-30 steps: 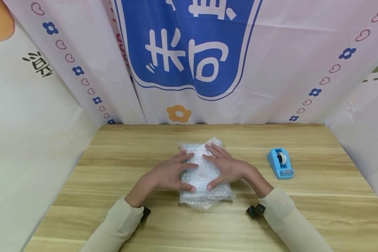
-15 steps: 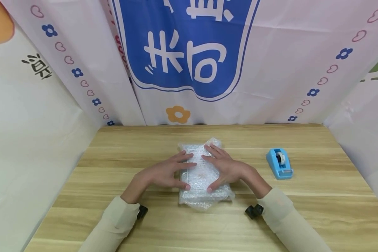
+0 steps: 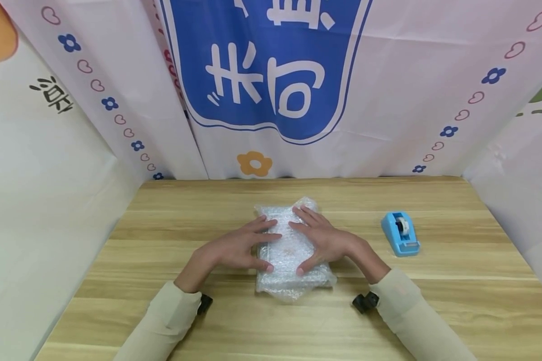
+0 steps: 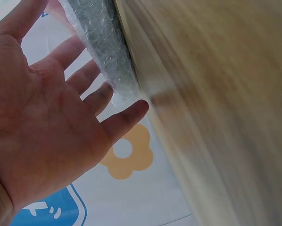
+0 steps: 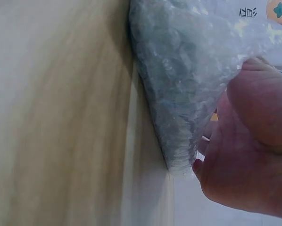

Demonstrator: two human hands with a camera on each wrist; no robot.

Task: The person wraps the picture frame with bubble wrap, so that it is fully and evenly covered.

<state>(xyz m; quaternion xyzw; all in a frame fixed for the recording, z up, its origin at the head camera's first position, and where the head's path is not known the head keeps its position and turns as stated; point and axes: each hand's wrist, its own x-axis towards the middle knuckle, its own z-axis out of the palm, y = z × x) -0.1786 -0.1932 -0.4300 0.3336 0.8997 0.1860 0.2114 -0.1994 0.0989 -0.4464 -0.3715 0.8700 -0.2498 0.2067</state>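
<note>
A flat rectangular bundle in clear bubble wrap (image 3: 286, 250) lies on the wooden table; what is inside cannot be made out. My left hand (image 3: 238, 247) rests on its left side, fingers spread across the top. From the other side, my right hand (image 3: 327, 240) lies on the bundle's right part, its fingers also spread. In the left wrist view, the left hand (image 4: 51, 108) shows its palm, with extended fingers along the bubble wrap (image 4: 103, 42). The right wrist view has the right hand (image 5: 252, 150) against the wrap's (image 5: 174, 84) upper side.
To the right of the bundle stands a blue tape dispenser (image 3: 402, 234) with a roll of tape in it. A printed white cloth (image 3: 388, 100) hangs behind the table (image 3: 162, 215), and white walls flank it left and right.
Over the last second my left hand has shifted slightly left, its thumb drawing back toward the bundle's edge. The right hand and the bundle look nearly the same.
</note>
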